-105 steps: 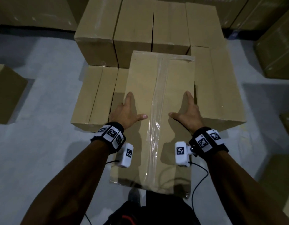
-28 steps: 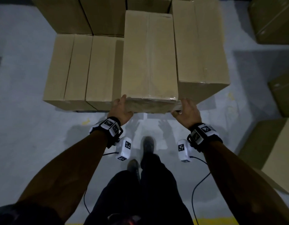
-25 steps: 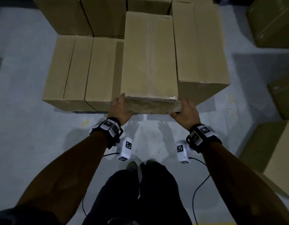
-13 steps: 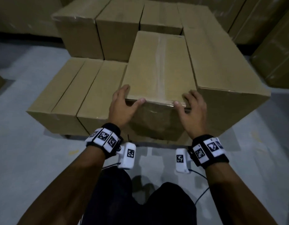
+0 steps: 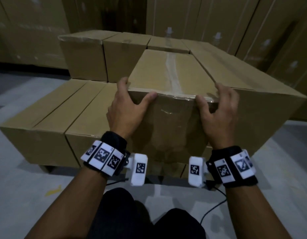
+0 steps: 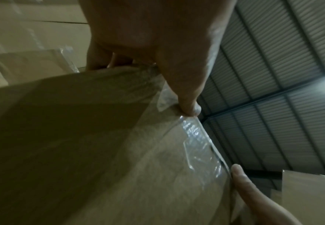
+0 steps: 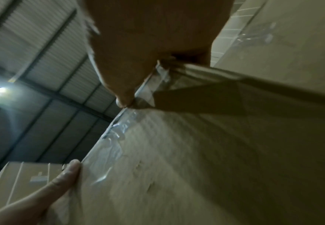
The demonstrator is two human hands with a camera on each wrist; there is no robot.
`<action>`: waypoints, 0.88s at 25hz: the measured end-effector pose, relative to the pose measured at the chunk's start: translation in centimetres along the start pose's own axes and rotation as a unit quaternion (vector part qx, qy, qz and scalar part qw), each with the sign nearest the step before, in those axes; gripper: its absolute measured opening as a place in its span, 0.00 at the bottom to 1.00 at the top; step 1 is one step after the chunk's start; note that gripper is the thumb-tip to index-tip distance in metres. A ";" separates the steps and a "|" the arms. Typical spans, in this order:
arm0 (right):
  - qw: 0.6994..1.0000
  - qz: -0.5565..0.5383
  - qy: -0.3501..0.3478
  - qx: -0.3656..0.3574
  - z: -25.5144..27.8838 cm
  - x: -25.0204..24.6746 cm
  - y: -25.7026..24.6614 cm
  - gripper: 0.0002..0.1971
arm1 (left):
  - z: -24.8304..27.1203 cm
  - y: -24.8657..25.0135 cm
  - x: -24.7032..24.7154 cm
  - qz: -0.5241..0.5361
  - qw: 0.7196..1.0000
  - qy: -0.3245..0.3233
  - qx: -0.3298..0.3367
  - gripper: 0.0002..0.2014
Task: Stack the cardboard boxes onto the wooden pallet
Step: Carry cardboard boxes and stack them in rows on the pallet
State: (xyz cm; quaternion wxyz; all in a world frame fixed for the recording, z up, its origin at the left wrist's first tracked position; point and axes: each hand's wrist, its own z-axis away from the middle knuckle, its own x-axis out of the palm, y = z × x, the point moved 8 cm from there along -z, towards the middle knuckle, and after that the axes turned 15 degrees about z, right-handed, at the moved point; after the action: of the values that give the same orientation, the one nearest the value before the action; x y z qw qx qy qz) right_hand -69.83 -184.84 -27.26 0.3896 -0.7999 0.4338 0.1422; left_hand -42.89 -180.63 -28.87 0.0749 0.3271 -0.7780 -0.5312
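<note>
A taped cardboard box lies on the upper layer of the stack, its near face towards me. My left hand grips its near top left corner, fingers curled over the side and thumb on the front top edge. At the near top right corner my right hand holds it the same way, thumb on the taped edge. A larger box adjoins it on the right, and lower boxes lie to the left. The pallet is almost wholly hidden beneath the stack.
Further boxes stand at the back of the stack. Tall walls of cartons close the background and right side. Grey concrete floor with a yellow mark lies to the left and in front; my legs are below.
The box I carried is now set on the stack. My hands have shifted from its near bottom edge to its near top corners, and my head has come lower and closer.
</note>
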 end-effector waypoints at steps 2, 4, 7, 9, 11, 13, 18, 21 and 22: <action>0.996 -0.078 0.011 0.047 1.8 1.0 1.4 0.42 | 1.0 -1.6 0.4 0.050 0.998 0.015 -0.022 0.51; 0.986 -0.134 0.004 0.095 4.4 2.8 3.1 0.49 | 2.6 -3.8 1.2 0.094 0.994 0.018 -0.045 0.56; 0.970 -0.185 -0.024 0.154 7.6 5.7 4.8 0.51 | 4.3 -6.2 2.3 0.131 0.990 0.027 -0.045 0.59; 0.967 -0.196 -0.015 0.165 8.2 6.4 5.3 0.50 | 4.4 -6.5 2.5 0.136 0.990 0.033 -0.033 0.58; 0.966 -0.197 -0.005 0.167 8.0 6.7 5.7 0.50 | 4.0 -6.6 2.8 0.130 0.991 0.026 -0.035 0.57; 0.968 -0.181 -0.001 0.172 7.4 6.9 6.0 0.49 | 3.4 -6.7 3.2 0.123 0.992 0.016 -0.038 0.56; 0.980 -0.105 0.012 0.172 6.0 7.5 6.5 0.48 | 1.9 -7.2 4.1 0.104 0.994 0.004 -0.039 0.54; 0.984 -0.075 0.012 0.161 5.2 8.3 6.9 0.48 | 0.7 -7.6 4.6 0.096 0.994 -0.006 -0.046 0.55; 0.985 -0.066 0.009 0.161 4.9 8.6 7.0 0.49 | 0.4 -7.8 4.8 0.096 0.994 -0.010 -0.047 0.55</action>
State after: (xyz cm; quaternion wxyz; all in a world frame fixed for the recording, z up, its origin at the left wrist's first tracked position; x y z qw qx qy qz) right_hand -69.93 -188.42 -38.86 0.5183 -0.7548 0.4003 0.0373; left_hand -43.41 -184.92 -36.99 0.1334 0.2419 -0.7806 -0.5607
